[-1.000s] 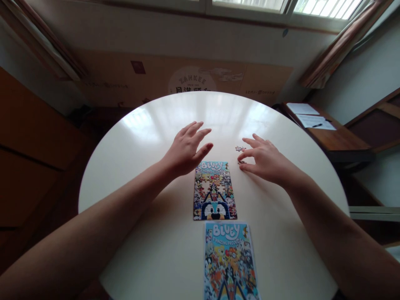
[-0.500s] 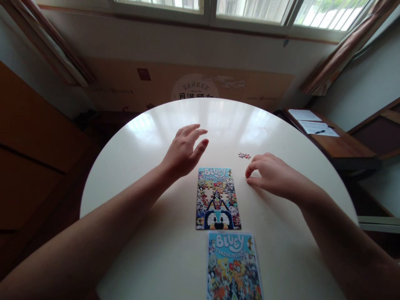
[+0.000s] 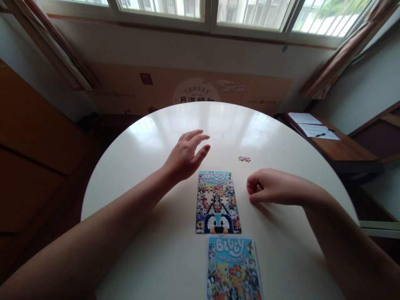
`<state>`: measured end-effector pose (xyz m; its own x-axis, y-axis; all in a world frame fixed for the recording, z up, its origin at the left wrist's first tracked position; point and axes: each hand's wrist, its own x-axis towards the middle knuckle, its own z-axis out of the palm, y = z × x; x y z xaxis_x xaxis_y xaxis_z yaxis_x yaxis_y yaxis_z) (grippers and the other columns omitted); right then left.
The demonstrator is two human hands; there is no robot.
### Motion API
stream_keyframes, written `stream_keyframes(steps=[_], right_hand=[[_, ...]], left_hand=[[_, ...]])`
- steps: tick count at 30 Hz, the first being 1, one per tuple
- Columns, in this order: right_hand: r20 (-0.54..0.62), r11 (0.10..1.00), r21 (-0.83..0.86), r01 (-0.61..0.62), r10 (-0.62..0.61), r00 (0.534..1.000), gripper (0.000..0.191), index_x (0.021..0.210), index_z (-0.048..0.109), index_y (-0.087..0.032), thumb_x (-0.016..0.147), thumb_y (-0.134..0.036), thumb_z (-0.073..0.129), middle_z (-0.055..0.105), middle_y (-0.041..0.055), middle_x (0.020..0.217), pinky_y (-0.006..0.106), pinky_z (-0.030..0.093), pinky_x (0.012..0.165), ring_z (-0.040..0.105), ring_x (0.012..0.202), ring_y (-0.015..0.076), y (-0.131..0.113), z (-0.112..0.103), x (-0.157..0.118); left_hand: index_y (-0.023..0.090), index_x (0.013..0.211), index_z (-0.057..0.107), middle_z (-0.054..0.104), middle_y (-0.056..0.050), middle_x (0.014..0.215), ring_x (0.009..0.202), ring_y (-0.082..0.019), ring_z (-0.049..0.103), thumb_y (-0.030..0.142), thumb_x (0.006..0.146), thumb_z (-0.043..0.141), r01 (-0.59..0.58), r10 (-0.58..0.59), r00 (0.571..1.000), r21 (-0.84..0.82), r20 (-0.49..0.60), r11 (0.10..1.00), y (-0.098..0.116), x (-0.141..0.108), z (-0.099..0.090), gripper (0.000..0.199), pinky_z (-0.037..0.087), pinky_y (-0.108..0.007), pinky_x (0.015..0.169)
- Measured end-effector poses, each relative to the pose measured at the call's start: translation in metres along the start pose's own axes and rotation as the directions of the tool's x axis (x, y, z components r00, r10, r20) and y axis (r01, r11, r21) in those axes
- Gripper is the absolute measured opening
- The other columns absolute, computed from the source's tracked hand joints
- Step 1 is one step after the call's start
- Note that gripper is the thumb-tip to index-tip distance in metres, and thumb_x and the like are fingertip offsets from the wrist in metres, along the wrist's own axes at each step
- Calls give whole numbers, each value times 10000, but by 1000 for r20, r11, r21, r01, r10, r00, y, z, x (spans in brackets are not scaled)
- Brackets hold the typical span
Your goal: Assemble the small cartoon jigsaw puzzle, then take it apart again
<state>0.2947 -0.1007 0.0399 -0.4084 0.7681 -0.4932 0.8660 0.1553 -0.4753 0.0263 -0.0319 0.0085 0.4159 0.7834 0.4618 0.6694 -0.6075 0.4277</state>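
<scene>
A Bluey jigsaw puzzle [image 3: 218, 223] lies on the white round table, with small gaps showing in its upper middle. My left hand [image 3: 189, 154] hovers beyond the puzzle's upper left corner, fingers stretched and apart, holding nothing. To the right of the puzzle, my right hand [image 3: 271, 187] has its fingers curled in towards the thumb. Whatever its fingertips may pinch is hidden from view. Farther back, loose puzzle pieces [image 3: 244, 158] lie close together on the tabletop. Nearest me is a printed Bluey picture sheet [image 3: 233, 266], cut off by the lower edge of the view.
The white table [image 3: 140, 250] has a rounded far edge facing the wall and windows. Beyond its right side stands a wooden desk [image 3: 350, 148] with papers [image 3: 315, 130] and a pen [image 3: 320, 135]. An orange-brown cabinet [image 3: 34, 158] is at the left.
My right hand has drawn slightly towards me, and its fingers have curled in more. My left hand keeps almost the same pose. The view has tilted up a little.
</scene>
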Motion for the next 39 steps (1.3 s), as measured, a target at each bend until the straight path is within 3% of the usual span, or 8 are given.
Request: stream_keyframes(steps=[4, 7, 12, 22, 27, 31, 35, 39], right_hand=[[-9, 987, 117, 106, -106, 994, 128, 799, 701, -141, 767, -240, 626, 651, 32, 759, 194, 398, 558, 556, 655, 98, 0, 1, 3], [-181, 936, 292, 195, -146, 973, 276, 1009, 734, -141, 809, -317, 663, 673, 58, 826, 199, 455, 595, 589, 701, 109, -1, 6, 9], [-347, 707, 634, 314, -103, 932, 392, 1080, 724, -123, 802, -400, 711, 674, 83, 823, 214, 513, 505, 630, 694, 138, -9, 20, 23], [-440, 409, 813, 414, -36, 897, 397, 1075, 646, -137, 796, -390, 770, 677, 84, 893, 282, 625, 617, 694, 808, 187, -26, 43, 32], [-502, 446, 761, 471, -55, 863, 364, 1084, 688, -134, 824, -384, 741, 689, 92, 895, 292, 641, 635, 690, 836, 185, -28, 47, 33], [-526, 513, 706, 488, -81, 847, 349, 1074, 711, -136, 830, -384, 732, 699, 95, 905, 283, 638, 625, 694, 843, 192, -28, 47, 33], [-571, 652, 581, 488, -101, 815, 301, 1015, 744, -151, 836, -392, 720, 709, 78, 853, 236, 586, 550, 681, 731, 158, -26, 47, 33], [-644, 799, 305, 518, -227, 730, 173, 950, 768, -201, 857, -331, 703, 720, 45, 906, 258, 574, 718, 678, 809, 140, -22, 49, 36]], left_hand=[[178, 1248, 601, 568, -126, 1371, 1299, -283, 473, 407, 988, 472, -1, 1, 1000, -1, 16, 1000, 0, 0, -1, 369, 446, -518, 1035], [182, 1123, 668, 635, -109, 1268, 1176, -254, 565, 312, 950, 539, -36, 38, 998, -36, 50, 999, 3, 0, -3, 252, 478, -467, 995], [173, 886, 721, 720, -60, 941, 824, -164, 641, 250, 906, 563, -71, 116, 975, -230, 189, 971, 18, 0, -9, 177, 524, -318, 776], [133, 897, 750, 697, -51, 764, 716, -151, 605, 392, 856, 646, 347, 61, 802, -547, 595, 762, 22, 1, -9, 282, 473, -281, 665], [147, 891, 746, 698, -42, 794, 717, -138, 584, 366, 807, 690, 421, 80, 758, -579, 647, 698, 20, 0, -7, 240, 455, -273, 684], [148, 867, 713, 580, 12, 652, 528, -86, 446, 367, 806, 674, 511, -7, 698, -491, 716, 705, 22, 1, -10, 231, 336, -228, 490], [156, 883, 691, 562, 7, 682, 506, -86, 422, 386, 792, 670, 579, -100, 621, -368, 778, 728, 19, 4, -16, 248, 292, -221, 436], [170, 878, 700, 599, -17, 714, 567, -112, 461, 406, 790, 659, 554, -88, 541, -276, 837, 785, 15, 8, -27, 255, 311, -226, 463]])
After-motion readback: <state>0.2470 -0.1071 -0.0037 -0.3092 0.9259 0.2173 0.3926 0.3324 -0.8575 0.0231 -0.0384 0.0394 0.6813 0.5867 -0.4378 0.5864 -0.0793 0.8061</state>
